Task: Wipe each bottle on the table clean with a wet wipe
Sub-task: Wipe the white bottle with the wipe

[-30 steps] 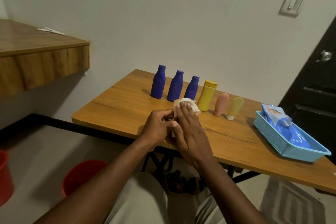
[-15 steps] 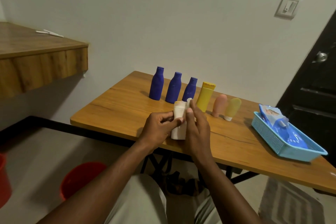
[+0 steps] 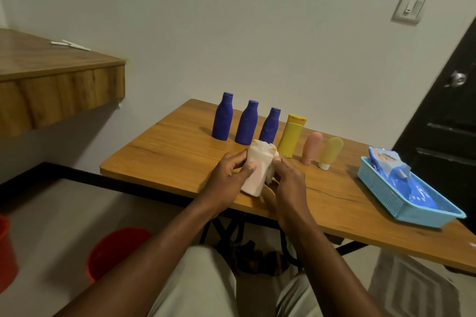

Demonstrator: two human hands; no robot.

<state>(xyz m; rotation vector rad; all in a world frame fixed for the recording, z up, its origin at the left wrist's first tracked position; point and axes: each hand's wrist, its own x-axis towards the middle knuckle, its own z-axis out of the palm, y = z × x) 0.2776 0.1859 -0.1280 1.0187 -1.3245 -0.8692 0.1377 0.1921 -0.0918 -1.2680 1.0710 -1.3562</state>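
Six bottles (image 3: 270,126) are standing in a row along the far side of the desk (image 3: 164,152), barring the way to the wall. A blue basket (image 3: 386,195) is occupying the right end. Bare wood is showing left of the left hand (image 3: 226,179) and between the right hand (image 3: 289,184) and the basket.

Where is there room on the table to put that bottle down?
Bare wood lies left of the left hand, in front of the dark blue bottles, out to the table edge. Another patch sits between the right hand and the blue basket. The back row is crowded.
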